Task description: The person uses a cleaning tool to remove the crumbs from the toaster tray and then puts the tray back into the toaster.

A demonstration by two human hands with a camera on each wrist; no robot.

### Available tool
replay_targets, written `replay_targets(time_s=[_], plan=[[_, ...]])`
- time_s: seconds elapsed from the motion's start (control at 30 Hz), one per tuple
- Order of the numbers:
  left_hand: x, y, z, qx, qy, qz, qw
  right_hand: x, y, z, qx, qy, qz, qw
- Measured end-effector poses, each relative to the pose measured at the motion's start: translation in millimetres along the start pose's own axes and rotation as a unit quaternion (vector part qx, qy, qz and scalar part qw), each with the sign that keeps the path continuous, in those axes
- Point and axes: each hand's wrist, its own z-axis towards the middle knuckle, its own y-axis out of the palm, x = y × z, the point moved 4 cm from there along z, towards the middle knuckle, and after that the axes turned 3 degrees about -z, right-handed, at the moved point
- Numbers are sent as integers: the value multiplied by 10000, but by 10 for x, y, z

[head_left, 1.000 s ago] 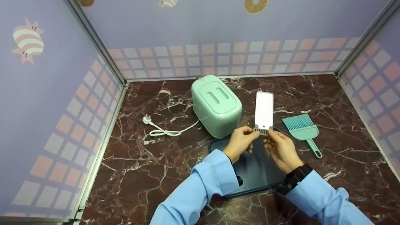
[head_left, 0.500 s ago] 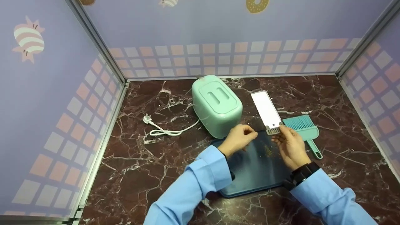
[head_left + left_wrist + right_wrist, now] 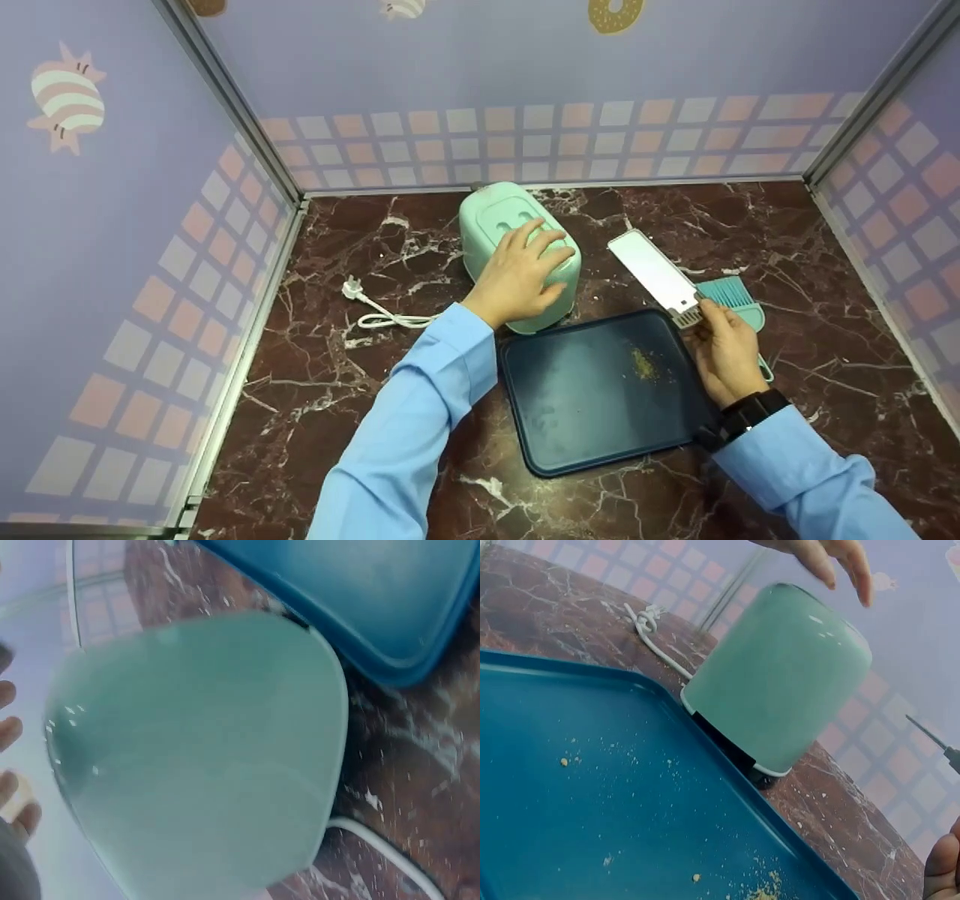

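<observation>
A mint-green toaster [image 3: 487, 217], marked by its two top slots and white cord, stands on the marble-patterned table. Above it, my left hand [image 3: 517, 274] spreads its fingers and holds nothing; in the right wrist view that hand [image 3: 832, 559] hovers just over the toaster's top. Between thumb and fingers, my right hand [image 3: 724, 349] pinches the slotted grey end of a crumb tray [image 3: 652, 270], a long flat white-looking plate. It is tilted off to the right of the toaster. A dark blue tray [image 3: 570, 405] lies in front, with a small heap of crumbs [image 3: 643, 365] on it.
A teal brush [image 3: 739, 289] with a handle lies at the right, partly hidden by my right hand. To the toaster's left are its coiled white cord [image 3: 386, 321] and plug [image 3: 351, 287]. Patterned panels [image 3: 465, 142] enclose the back and sides.
My left hand has let go of the crumb tray and moved up and left over the toaster. My right hand has carried the crumb tray rightward, turning it aslant and uncovering the crumbs.
</observation>
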Motion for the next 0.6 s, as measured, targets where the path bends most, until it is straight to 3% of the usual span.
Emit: replay_targets(time_s=[0.1, 0.2, 0.3, 0.6], plan=[[-72, 107, 11, -720, -413, 235, 9963, 6, -8, -1, -1, 43, -160, 9999], [-129, 205, -2, -994, -703, 427, 9916, 18, -14, -6, -69, 113, -202, 9997], [-158, 274, -21, -888, -870, 631, 9902, 25, -24, -3, -102, 142, -182, 9997], [-154, 355, 12, -55, -956, 1359, 9861, 46, -58, 7, -147, 293, -507, 9982]])
